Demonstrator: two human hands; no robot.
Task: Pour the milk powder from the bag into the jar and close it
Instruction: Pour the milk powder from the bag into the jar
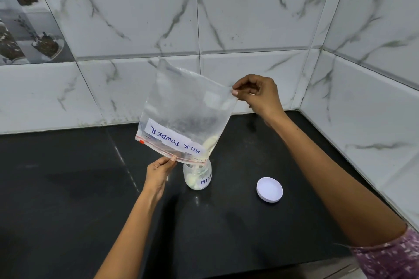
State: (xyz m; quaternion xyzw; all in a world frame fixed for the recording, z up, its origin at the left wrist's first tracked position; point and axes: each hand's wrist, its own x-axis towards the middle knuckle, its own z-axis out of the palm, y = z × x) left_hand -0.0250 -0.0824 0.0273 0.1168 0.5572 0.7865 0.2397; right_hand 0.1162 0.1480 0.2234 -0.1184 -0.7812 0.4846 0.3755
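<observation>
A clear zip bag labelled MILK POWDER hangs upside down, its red zip mouth just over the open glass jar. A little pale powder sits in the bag's lowest corner, right above the jar mouth. The jar stands on the black counter, with powder inside and a white label on its side. My left hand pinches the bag's zip edge beside the jar. My right hand pinches the bag's raised bottom corner. The white lid lies flat on the counter to the right of the jar.
White marble-patterned tiled walls meet in a corner behind and to the right of the counter. The counter's front edge runs near the bottom of the view.
</observation>
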